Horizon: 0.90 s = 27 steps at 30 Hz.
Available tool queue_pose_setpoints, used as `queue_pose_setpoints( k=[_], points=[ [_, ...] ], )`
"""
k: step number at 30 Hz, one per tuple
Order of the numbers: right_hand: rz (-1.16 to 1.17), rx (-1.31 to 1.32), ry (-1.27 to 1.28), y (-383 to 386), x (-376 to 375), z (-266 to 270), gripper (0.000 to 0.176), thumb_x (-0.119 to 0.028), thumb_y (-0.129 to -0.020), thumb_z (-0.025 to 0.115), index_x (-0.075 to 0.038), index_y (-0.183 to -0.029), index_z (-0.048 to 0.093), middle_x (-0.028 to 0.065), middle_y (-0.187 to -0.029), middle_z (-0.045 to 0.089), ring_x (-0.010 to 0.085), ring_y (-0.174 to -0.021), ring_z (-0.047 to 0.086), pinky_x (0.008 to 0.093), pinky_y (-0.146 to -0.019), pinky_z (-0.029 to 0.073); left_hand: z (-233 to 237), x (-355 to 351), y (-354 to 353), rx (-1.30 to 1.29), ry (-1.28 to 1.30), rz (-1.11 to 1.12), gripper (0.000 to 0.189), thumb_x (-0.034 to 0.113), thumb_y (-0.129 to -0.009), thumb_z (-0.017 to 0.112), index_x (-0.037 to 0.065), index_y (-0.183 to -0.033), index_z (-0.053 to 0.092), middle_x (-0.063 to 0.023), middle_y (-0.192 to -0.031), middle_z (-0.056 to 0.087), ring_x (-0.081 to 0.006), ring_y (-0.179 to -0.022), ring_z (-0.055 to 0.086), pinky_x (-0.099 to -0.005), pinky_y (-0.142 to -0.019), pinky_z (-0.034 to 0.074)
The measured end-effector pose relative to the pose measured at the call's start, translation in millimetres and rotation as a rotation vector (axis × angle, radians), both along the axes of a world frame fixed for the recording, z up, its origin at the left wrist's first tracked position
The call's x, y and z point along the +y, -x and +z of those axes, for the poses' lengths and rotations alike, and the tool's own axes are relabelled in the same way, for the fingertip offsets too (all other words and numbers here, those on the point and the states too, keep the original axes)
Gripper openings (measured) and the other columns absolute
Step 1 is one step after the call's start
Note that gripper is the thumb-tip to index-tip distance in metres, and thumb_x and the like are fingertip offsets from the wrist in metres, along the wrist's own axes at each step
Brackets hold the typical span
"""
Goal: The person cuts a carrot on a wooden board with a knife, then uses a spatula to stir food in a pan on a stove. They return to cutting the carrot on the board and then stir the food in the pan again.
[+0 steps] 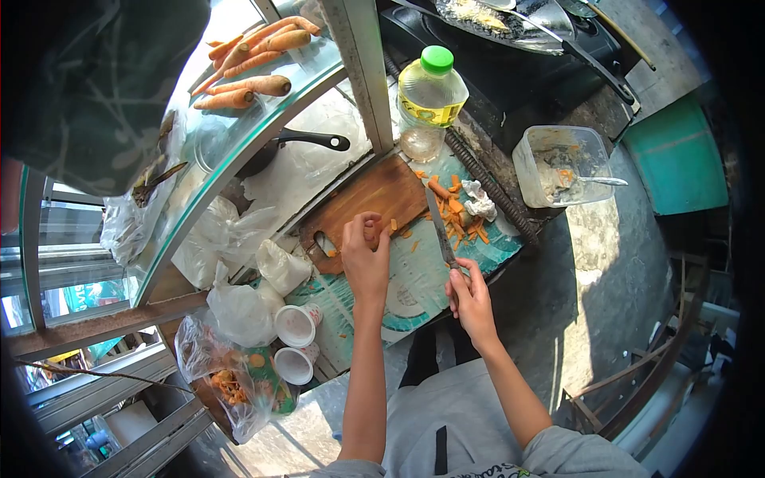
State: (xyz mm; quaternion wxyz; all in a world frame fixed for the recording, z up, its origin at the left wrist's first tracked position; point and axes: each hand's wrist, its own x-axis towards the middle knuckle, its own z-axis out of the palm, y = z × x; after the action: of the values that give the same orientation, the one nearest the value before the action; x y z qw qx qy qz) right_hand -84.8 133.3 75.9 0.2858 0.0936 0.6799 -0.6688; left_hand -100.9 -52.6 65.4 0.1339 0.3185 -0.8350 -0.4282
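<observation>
My left hand is over the wooden cutting board, its fingers curled around what looks like a piece of carrot, mostly hidden by the hand. A small orange carrot bit shows beside the fingertips. In my right hand is a kitchen knife, gripped by the handle with its blade pointing away from me, just off the board's right edge. Cut carrot pieces lie heaped beyond the blade, next to a crumpled white tissue.
Whole carrots lie on a glass shelf at upper left. A green-capped bottle stands behind the board. To the right is a plastic tub with a spoon. White cups and plastic bags sit at left. A pan is on the stove.
</observation>
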Motion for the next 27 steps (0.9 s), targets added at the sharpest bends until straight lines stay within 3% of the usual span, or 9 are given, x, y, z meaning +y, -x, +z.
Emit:
queue_pose_setpoints(
  k=[2,7,13,18,22,27],
  points=[
    [-0.026,-0.026,0.045,2,-4,0,0.032,-0.024,-0.101,0.053,-0.008,-0.128,0.046,-0.0019,-0.075,0.052,0.0036,-0.056,0.046,0.0186,-0.046,0.036,6,-4,-4,0.156,-0.105,0.109,0.033,0.000,-0.082,0.071,0.007,-0.113,0.063,-0.0047,-0.096,0.062,-0.0121,-0.085,0.065,-0.0257,-0.063,0.054],
    [-0.014,-0.008,0.082,2,-20,8,0.030,-0.025,-0.100,0.054,-0.009,-0.125,0.049,-0.0011,-0.075,0.051,0.0041,-0.059,0.048,0.0190,-0.048,0.039,-13,-20,-16,0.209,-0.053,0.129,0.032,-0.001,-0.084,0.070,0.006,-0.115,0.065,-0.0043,-0.098,0.065,-0.0129,-0.085,0.067,-0.0248,-0.069,0.056],
    [0.081,-0.059,0.074,7,-35,10,0.027,-0.025,-0.100,0.053,-0.008,-0.121,0.049,0.0032,-0.076,0.060,0.0071,-0.063,0.054,0.0243,-0.053,0.041,-24,-22,-25,0.242,-0.283,0.156,0.027,0.005,-0.091,0.067,0.002,-0.118,0.064,-0.0029,-0.097,0.067,-0.0133,-0.091,0.068,-0.0253,-0.074,0.058],
    [0.211,-0.048,0.016,4,-47,0,0.033,-0.033,-0.102,0.044,-0.009,-0.125,0.049,0.0026,-0.073,0.060,0.0134,-0.064,0.057,0.0310,-0.063,0.044,-27,-19,-29,0.306,-0.369,0.182,0.028,0.014,-0.097,0.061,0.000,-0.121,0.064,-0.0088,-0.105,0.069,-0.0147,-0.095,0.067,-0.0263,-0.078,0.058],
    [0.232,-0.015,-0.010,-1,-57,4,0.035,-0.033,-0.102,0.043,-0.009,-0.127,0.049,0.0030,-0.071,0.059,0.0156,-0.065,0.058,0.0318,-0.063,0.044,-23,-20,-27,0.306,-0.470,0.232,0.025,0.014,-0.094,0.065,0.000,-0.114,0.069,-0.0063,-0.106,0.066,-0.0134,-0.090,0.067,-0.0269,-0.073,0.059],
    [0.224,0.055,-0.008,-9,-69,0,0.032,-0.030,-0.101,0.046,-0.011,-0.127,0.050,0.0055,-0.069,0.058,0.0199,-0.062,0.059,0.0345,-0.062,0.045,-9,-26,-26,0.195,-0.492,0.248,0.025,0.015,-0.092,0.067,-0.002,-0.111,0.069,-0.0070,-0.096,0.071,-0.0121,-0.086,0.067,-0.0261,-0.074,0.057]
  ],
)
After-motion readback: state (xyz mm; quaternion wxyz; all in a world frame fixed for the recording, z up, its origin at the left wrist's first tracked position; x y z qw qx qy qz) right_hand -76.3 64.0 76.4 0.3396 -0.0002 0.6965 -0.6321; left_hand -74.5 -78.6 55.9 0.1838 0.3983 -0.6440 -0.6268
